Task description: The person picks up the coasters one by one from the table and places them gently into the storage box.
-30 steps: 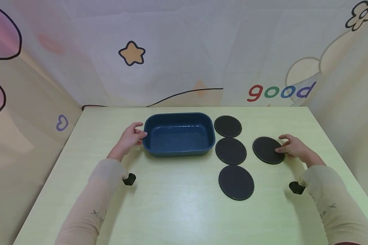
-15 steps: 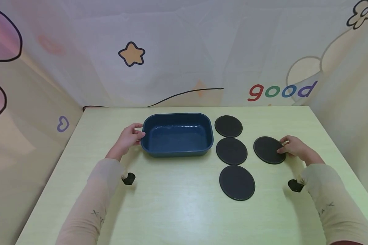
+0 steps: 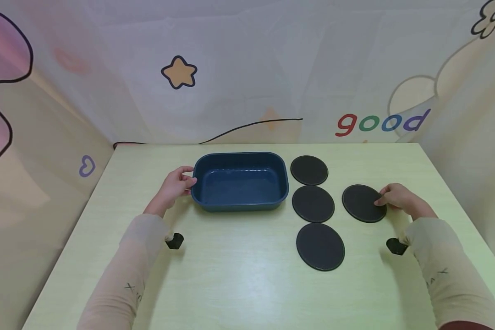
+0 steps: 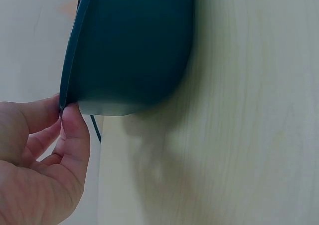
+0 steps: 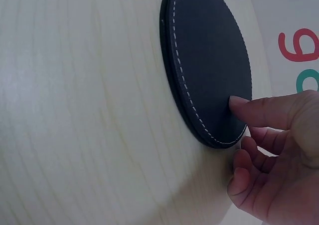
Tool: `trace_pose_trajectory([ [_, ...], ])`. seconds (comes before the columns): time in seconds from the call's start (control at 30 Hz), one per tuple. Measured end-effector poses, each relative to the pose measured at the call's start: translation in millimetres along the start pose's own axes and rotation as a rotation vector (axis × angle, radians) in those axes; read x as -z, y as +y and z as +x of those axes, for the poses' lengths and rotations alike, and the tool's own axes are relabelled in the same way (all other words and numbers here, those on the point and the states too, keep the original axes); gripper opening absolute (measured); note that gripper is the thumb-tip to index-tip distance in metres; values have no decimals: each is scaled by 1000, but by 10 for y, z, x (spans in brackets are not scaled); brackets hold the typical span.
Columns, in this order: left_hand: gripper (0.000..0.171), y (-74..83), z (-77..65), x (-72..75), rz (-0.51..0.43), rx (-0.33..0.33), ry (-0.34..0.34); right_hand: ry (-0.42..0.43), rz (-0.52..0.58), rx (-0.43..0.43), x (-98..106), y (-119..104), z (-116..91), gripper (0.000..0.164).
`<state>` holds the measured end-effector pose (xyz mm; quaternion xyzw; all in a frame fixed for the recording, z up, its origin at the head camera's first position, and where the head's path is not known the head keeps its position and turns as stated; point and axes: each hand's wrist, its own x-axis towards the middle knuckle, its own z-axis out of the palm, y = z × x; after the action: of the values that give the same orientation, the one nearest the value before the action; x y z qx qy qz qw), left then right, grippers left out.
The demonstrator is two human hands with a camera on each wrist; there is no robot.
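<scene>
A deep blue rectangular baking dish (image 3: pixel 240 188) stands on the table, nothing inside it. At its left end my left hand (image 3: pixel 174 187) pinches the rim between thumb and fingers, seen closely where the dish wall (image 4: pixel 129 45) meets the thumb. To the right, my right hand (image 3: pixel 402 200) holds the near-right edge of a round black coaster (image 3: pixel 362 203). In the right wrist view the thumb lies on top of this white-stitched coaster (image 5: pixel 209 60), the other fingers curled at its edge and partly hidden. The coaster's side shows a double dark line.
Between dish and right-hand coaster, three more black coasters run in a column: a far one (image 3: pixel 309 170), a middle one (image 3: pixel 313 204) and a near one (image 3: pixel 320 246). The pale wooden table (image 3: pixel 231 275) ends at a printed cloth backdrop (image 3: pixel 247 68).
My right hand's fingers have drawn in from a more spread pose and now curl at the coaster's edge. The left hand and the dish look nearly unmoved; the view shifts slightly.
</scene>
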<state>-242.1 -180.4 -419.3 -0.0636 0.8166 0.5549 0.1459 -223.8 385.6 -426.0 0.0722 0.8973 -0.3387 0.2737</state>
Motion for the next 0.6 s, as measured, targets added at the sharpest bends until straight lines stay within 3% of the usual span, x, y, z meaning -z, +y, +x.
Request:
trace_pose_trajectory([
  [0.37, 44, 21, -11, -2, 30, 30, 12, 30, 4, -1, -23, -17, -22, 37],
  [0.6, 43, 21, -12, -11, 21, 21, 11, 23, 44, 46, -6, -66, -126, 38],
])
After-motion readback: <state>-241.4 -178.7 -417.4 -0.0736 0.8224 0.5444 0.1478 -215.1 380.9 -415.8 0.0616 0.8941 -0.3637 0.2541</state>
